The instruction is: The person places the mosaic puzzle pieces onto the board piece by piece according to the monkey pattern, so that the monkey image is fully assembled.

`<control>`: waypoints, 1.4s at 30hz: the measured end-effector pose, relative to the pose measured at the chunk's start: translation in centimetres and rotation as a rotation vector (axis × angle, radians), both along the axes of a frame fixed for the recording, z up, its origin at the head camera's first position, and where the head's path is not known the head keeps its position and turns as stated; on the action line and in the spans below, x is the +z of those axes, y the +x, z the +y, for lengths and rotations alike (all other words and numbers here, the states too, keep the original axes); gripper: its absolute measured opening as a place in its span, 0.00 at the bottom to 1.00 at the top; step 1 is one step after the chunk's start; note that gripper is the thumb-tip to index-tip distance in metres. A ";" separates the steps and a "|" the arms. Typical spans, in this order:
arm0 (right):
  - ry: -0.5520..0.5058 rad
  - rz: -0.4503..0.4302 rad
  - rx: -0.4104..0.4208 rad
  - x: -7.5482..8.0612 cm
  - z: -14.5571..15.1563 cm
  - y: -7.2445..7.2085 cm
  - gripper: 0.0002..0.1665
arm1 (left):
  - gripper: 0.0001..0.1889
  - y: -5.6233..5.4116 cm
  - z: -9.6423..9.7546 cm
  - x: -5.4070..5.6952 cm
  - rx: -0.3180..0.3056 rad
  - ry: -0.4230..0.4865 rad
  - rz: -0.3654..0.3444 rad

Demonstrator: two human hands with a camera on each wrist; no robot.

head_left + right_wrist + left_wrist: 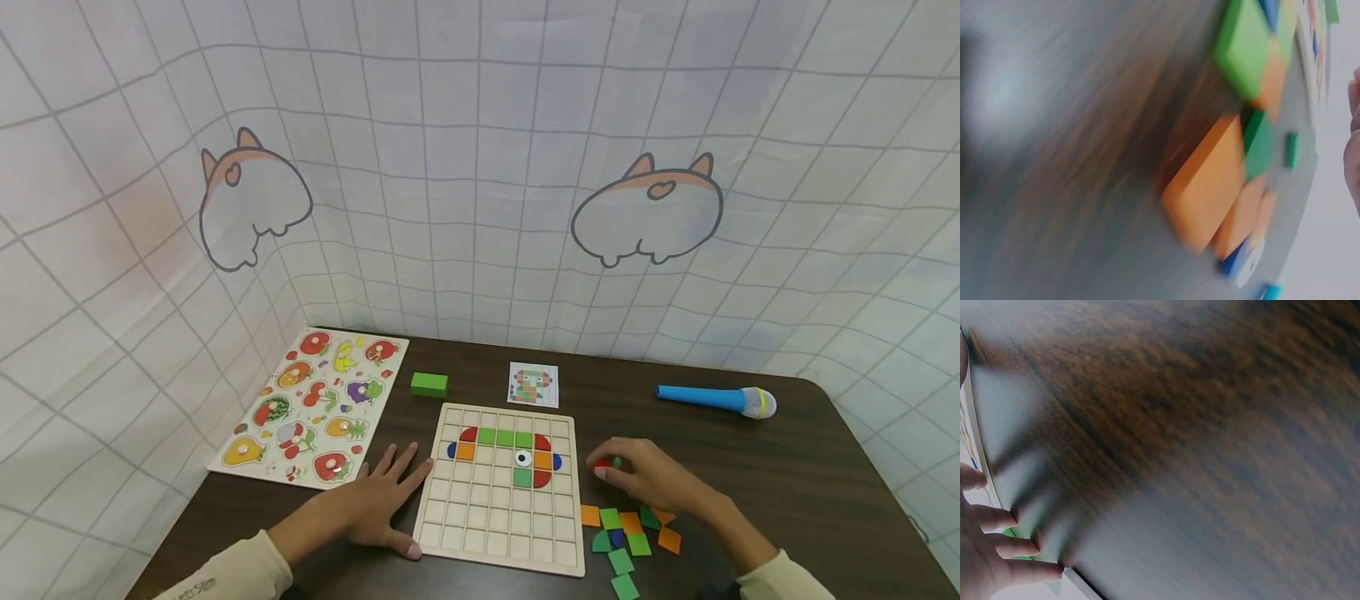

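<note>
A square wooden grid board point(480, 521) lies on the dark table, with red, green, orange and blue pieces and one eye piece point(523, 458) set in its upper cells. Fingers spread, my left hand point(378, 502) rests on the table along the board's left edge; its index fingertip and thumb reach that edge. Right of the board, my right hand point(648, 475) pinches a small red piece point(600, 464) between thumb and fingers. A green piece point(617, 462) shows just beside those fingers. The right wrist view is blurred and catches only part of the right hand point(1352, 150).
Loose orange, green and blue pieces point(628, 522) lie right of the board, below my right hand. Behind the board are a picture card point(533, 384) and a green block point(430, 384). A fruit puzzle board point(307, 408) lies far left, a blue toy microphone point(701, 398) back right.
</note>
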State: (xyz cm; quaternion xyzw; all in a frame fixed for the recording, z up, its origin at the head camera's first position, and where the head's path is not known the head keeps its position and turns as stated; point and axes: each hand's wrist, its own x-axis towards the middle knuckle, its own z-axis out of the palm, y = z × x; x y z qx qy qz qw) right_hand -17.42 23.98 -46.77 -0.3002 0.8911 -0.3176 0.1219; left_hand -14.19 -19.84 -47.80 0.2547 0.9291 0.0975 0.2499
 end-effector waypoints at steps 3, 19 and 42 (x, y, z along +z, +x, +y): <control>-0.038 -0.050 -0.005 0.5 -2.0 -0.1 0.16 | 0.63 -0.1 -0.1 -0.2 0.001 -0.006 0.001; -0.142 -0.060 0.140 0.6 -10.8 -2.0 0.17 | 0.62 -0.2 0.1 0.0 0.010 -0.022 -0.011; -0.077 -0.032 0.040 -0.3 -16.9 -1.7 0.10 | 0.63 -0.1 0.2 -0.3 0.021 -0.051 0.000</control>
